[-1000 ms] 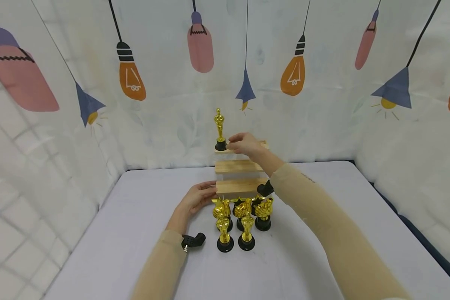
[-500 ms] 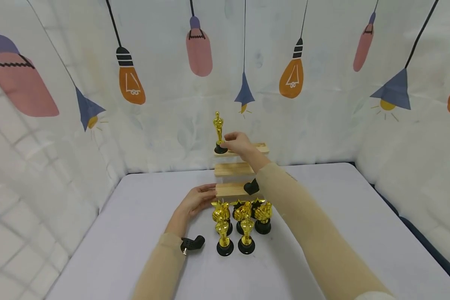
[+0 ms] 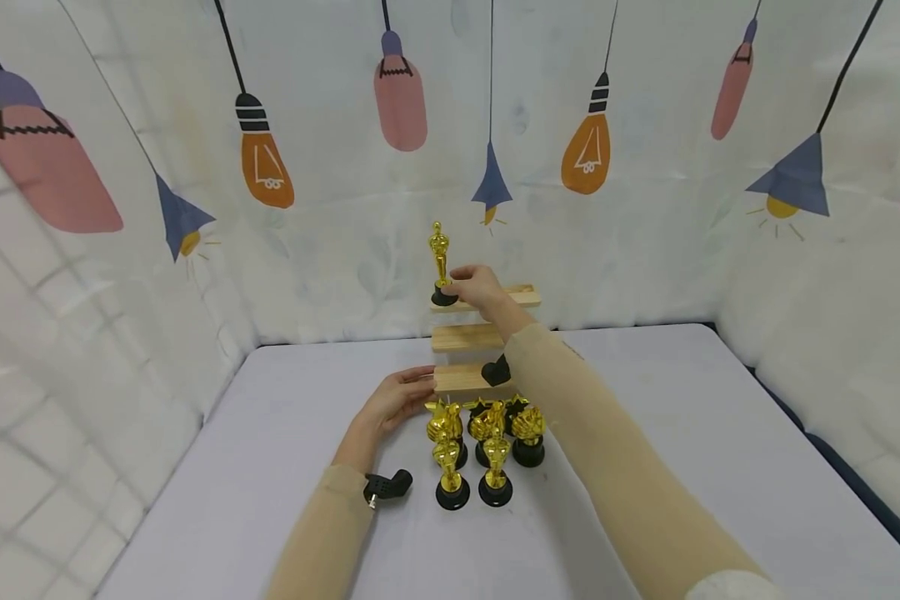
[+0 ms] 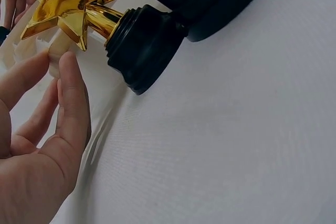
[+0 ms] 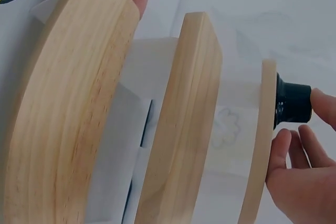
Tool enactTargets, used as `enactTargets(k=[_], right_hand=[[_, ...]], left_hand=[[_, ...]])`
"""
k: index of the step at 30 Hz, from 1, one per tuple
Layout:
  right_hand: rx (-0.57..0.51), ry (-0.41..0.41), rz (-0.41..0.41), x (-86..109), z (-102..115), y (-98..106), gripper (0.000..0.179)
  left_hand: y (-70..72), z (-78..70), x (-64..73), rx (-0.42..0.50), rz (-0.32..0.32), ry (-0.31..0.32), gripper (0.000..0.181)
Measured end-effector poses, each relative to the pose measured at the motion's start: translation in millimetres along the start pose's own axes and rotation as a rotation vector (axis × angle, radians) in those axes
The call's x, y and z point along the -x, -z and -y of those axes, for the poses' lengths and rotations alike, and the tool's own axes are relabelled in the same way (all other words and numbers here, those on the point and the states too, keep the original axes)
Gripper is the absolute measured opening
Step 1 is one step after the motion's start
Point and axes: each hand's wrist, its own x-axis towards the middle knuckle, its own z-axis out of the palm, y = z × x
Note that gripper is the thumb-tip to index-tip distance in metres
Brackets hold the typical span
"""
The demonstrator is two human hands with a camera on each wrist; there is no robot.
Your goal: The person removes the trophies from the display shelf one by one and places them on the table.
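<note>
A gold figure trophy [image 3: 439, 242] stands upright on a black base at the left end of the top board [image 3: 521, 297]. My right hand [image 3: 480, 287] is beside it; in the right wrist view the thumb touches the black base [image 5: 294, 103], and the other fingers are bent near the board. With my left hand [image 3: 390, 400] I pinch the left end of the lowest board [image 3: 461, 379] of a tiered wooden stand. Close to those fingers in the left wrist view is a gold star trophy [image 4: 68, 3] on a black base.
In front of the stand several gold trophies are grouped, including two small cup-like ones, left [image 3: 452, 467] and right [image 3: 496, 471]. A middle board [image 3: 465, 337] lies between top and bottom tiers. White cloth covers the table [image 3: 270, 450]; a printed curtain [image 3: 330, 250] hangs behind.
My right hand has moved left to the figure trophy's base and stays there over the last half second. The left hand keeps its place at the lowest board.
</note>
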Motion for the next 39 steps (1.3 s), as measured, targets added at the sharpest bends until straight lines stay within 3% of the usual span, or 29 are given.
enactTargets(k=[16,33,39], right_hand=[[0.122,-0.009,-0.073,1.2,1.1,-13.1,0.047],[0.101,0.028,-0.017,17.1,12.3,-9.5,0.046],[0.091,-0.004,-0.014,22.9,15.9,-4.4,0.047]], left_hand=[[-3.2,2.2,1.0,-0.005,-0.005,-0.004,0.051],[-2.4,0.5,0.3,-0.002,-0.020,-0.002,0.050],[-0.3,0.3,0.8,-0.009,-0.012,-0.001,0.051]])
